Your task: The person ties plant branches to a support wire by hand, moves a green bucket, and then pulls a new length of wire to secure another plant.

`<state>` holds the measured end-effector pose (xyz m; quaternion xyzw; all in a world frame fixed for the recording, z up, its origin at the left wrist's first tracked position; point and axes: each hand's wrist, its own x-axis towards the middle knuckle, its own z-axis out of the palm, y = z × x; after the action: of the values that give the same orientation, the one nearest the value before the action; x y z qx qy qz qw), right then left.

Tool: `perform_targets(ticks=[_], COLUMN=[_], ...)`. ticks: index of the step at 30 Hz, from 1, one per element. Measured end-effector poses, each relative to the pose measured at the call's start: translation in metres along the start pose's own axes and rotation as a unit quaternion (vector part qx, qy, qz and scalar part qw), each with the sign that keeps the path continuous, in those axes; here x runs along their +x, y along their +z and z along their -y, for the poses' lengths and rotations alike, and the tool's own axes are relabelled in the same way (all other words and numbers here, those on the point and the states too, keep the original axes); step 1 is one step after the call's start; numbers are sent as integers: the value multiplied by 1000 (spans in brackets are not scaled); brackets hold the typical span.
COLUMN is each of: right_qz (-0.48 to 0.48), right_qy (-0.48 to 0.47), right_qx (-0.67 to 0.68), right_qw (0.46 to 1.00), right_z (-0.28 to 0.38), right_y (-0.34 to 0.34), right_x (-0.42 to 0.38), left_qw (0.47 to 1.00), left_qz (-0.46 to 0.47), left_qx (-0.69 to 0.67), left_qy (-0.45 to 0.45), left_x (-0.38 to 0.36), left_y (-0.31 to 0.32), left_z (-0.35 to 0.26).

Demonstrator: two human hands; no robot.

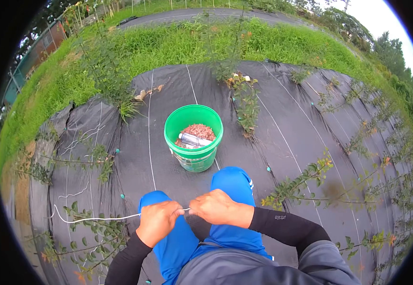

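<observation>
A thin white cord (95, 219) is held between my two hands, just above my knees. My left hand (160, 221) is closed on it, and a long loose length trails from it to the left over a leafy branch. Close by, my right hand (218, 207) pinches the cord, with a short bit showing between the hands. Beyond my knees a green bucket (197, 164) stands upright on the black ground sheet. Inside it are reddish-brown pellets or chips (200, 131) and a clear, shiny cylindrical item (194, 139) whose kind I cannot make out.
Black ground sheet (168, 85) with white lines spreads around me, held by small teal pegs (122, 196). Leafy shrubs (301, 183) grow through it on both sides. Several loose white cord pieces (80, 137) lie at left. Tall grass (282, 45) borders the far edge.
</observation>
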<state>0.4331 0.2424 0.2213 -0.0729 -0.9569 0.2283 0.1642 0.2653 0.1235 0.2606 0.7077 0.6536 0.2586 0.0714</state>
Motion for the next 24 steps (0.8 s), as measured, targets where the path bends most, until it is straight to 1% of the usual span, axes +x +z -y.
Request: perform_targets(ticks=[1, 3, 4, 6, 8, 9, 10, 11, 12, 13, 14, 15, 16, 17, 18, 20, 21, 23, 24], right_qz=[6, -47, -38, -44, -35, -33, -24, -37, -52, -43, -51, -58, -50, -57, -63, -72, -85, -93, -90], right_qy=[-15, -65, -77, -70, -82, -85, -94, -64, -39, -61, -30, 5, -12, -6, 2, 27, 33, 40, 60], right_qx=[5, -49, -40, -116, -103, -96, -89, -87, -82, -68, -63, -61, -51, -55, -58, -69, -84, -92, -85], right_qw=[1000, 996, 996, 990, 991, 991, 991, 993, 994, 995, 996, 996, 997, 997, 996, 995, 992, 991, 990], right_z=[-1, -1, 2, 14, 12, 11, 12, 14, 16, 15, 14, 12, 11, 10, 9, 5, 1, -8, -10], right_y=[0, 0, -3, -18, -21, -22, -24, -24, -22, -21, -19, -19, -20, -22, -23, -29, -33, -43, -50], right_x=[2, 3, 3, 6, 5, 2, -1, -2, 1, 4, 4, 3, 3, 3, 2, -3, -6, -17, -22], left_qw=[1000, 999, 998, 996, 996, 996, 997, 997, 996, 997, 997, 995, 996, 997, 996, 999, 998, 988, 985], left_qz=[-7, 17, 33, 31, 33, 30, 18, 3, -7, -17, -27, -34, -7, 19, 14, -19, -19, -4, -28], left_qx=[7, -7, -8, -18, -38, -40, -44, -43, -35, -40, -47, -41, -36, -32, -29, 28, 33, 154, 168], left_qy=[-14, -37, -57, -76, -69, -79, -65, -58, -82, -69, -56, -78, -76, -72, -88, -21, -41, -10, -4], left_x=[1, -1, -1, -3, -6, -6, -7, -9, -12, -11, -11, -12, -9, -7, -7, -14, -18, -24, -32], left_y=[-5, -13, -18, -25, -28, -26, -22, -19, -16, -11, -7, -6, -7, -7, -7, -8, -16, -39, -47], left_z=[0, -1, -1, 2, 5, 6, 7, 8, 10, 11, 11, 9, 8, 9, 11, 16, 19, 27, 38])
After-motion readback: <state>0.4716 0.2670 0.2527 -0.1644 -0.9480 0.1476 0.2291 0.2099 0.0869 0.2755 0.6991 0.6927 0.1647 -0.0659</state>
